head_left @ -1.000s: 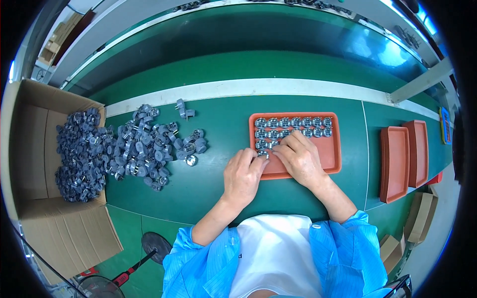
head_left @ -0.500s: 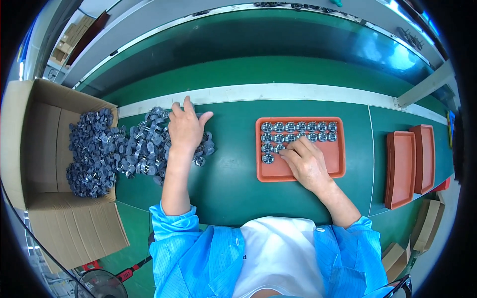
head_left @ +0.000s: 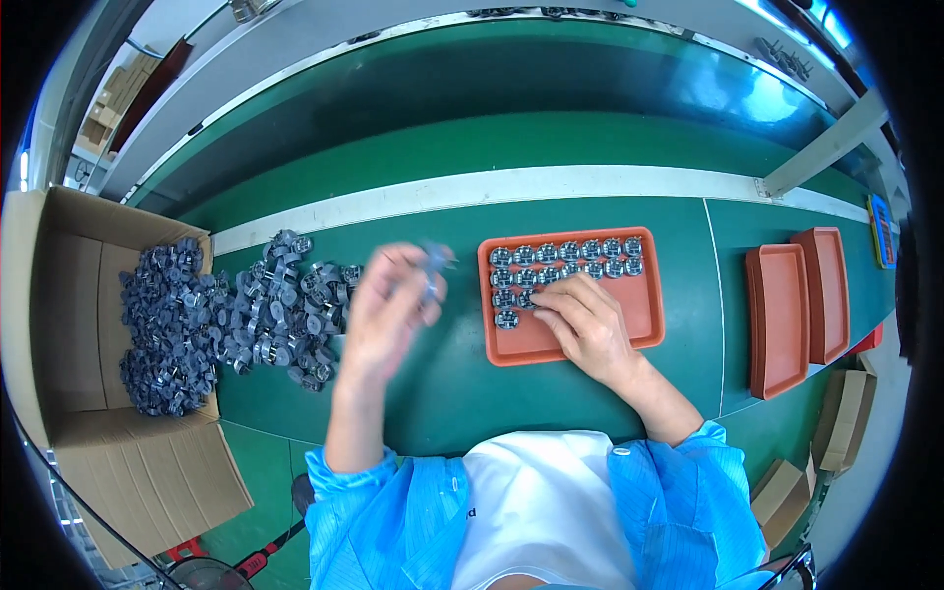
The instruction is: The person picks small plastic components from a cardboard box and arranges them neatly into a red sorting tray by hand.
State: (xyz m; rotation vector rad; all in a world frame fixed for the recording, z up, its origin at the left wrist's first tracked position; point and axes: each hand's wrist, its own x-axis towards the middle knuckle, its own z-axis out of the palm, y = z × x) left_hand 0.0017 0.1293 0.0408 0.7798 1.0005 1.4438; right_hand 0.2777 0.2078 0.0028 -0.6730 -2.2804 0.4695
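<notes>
My left hand (head_left: 388,305), somewhat blurred, is raised between the pile and the tray. Its thumb and fingers are closed on a small dark grey round part (head_left: 434,267). To its left, a heap of the same grey parts (head_left: 280,305) spreads over the green table. My right hand (head_left: 595,329) reaches over the orange tray (head_left: 572,352), fingers bent. Its thumb and fingertips pinch a small round part (head_left: 527,299) in the third row. Rows of round parts (head_left: 548,254) with shiny metal faces stand at the tray's far and left sides.
An open cardboard box (head_left: 74,324) lies at the left, grey parts spilling from it. Two orange trays (head_left: 782,324) sit at the right. A pale rail (head_left: 413,192) crosses behind the work area, and a post (head_left: 826,147) rises at the far right.
My left hand has come away from the heap toward the tray, and a grey part now shows in its fingers. My right hand stays at the same spot in the tray. The view has shifted slightly.
</notes>
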